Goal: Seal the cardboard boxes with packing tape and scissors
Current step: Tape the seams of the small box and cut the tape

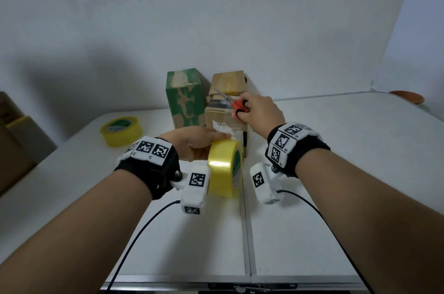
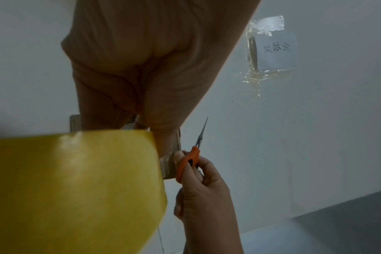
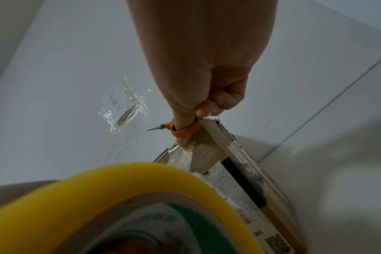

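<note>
Nearest, the left hand point(image 1: 192, 142) clasped the tape roll point(image 1: 224, 168) to feed tape; the right hand point(image 1: 258, 111), fingers through the scissors point(image 1: 236, 104), steadied the brown box point(image 1: 225, 123).

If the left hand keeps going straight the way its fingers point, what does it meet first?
Most likely the front brown cardboard box: the left hand, holding the yellow tape roll, already has its fingertips at that box's labelled face, though contact is unclear.
</note>
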